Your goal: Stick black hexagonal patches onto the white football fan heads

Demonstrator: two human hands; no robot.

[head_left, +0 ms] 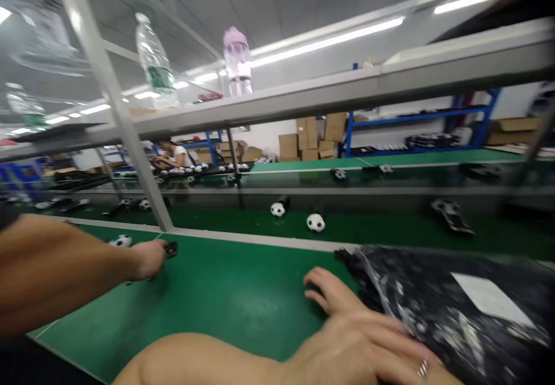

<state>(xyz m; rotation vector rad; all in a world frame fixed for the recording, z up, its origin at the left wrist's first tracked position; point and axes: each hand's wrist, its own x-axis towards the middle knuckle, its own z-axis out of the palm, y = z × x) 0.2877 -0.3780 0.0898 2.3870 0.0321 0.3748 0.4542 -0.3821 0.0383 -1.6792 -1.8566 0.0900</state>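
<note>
My left hand (347, 344), with a ring on one finger, reaches across from the bottom and lies over my right wrist, its fingers stretched out. Smeared by motion, its exact contact is hard to make out. My right hand (332, 292) points left above the green tabletop (243, 298), with fingers apart, loosely bent and nothing visible in them. Close beside it lies a clear plastic bag (416, 292) of black items, bearing a white label (492, 298). Part of the right hand and wrist is hidden beneath the left hand.
At left, another person's hand (150, 258) holds a small black part (171, 250) near a football-patterned piece (121, 240). Beyond the pale edge strip, a dark green belt (217, 214) carries football-patterned pieces (315, 222). A metal post (130, 136) and overhead shelf (303, 93) stand ahead.
</note>
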